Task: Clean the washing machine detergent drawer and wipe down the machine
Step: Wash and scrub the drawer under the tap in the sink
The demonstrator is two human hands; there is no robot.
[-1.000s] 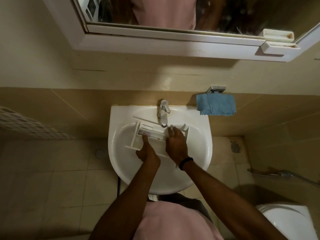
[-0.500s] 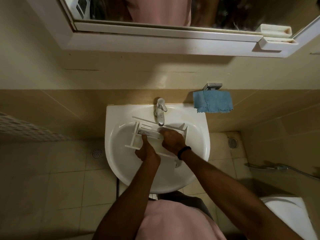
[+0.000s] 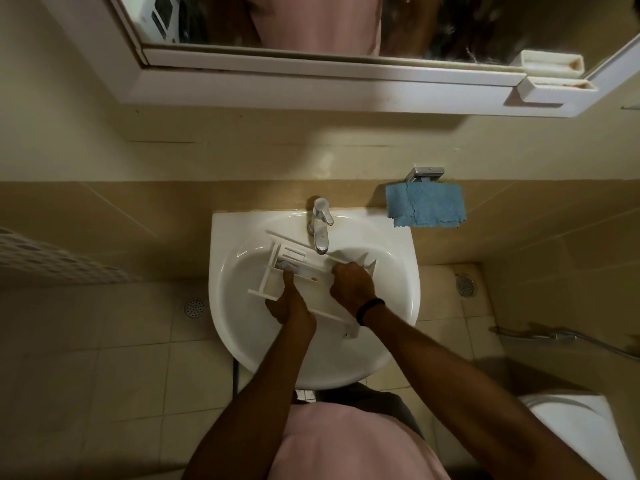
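Observation:
A white plastic detergent drawer (image 3: 277, 268) lies tilted across the white washbasin (image 3: 388, 306), just below the chrome tap (image 3: 320, 230). My left hand (image 3: 289, 304) grips the drawer's near side, thumb pointing into a compartment. My right hand (image 3: 351, 284) is curled over the drawer's middle, knuckles up; what its fingers touch is hidden. A black band sits on the right wrist. A blue cloth (image 3: 426, 204) hangs on a chrome wall holder right of the tap.
A white-framed mirror cabinet (image 3: 311, 88) juts out above the basin. A toilet (image 3: 585, 431) stands at lower right, with a hose (image 3: 568, 337) on the right wall. A perforated white basket (image 3: 52, 258) is at left. Tiled floor with drains surrounds the basin.
My right hand moved from the drawer's far right end leftward to its middle and curled over it. My left hand kept its grip on the drawer.

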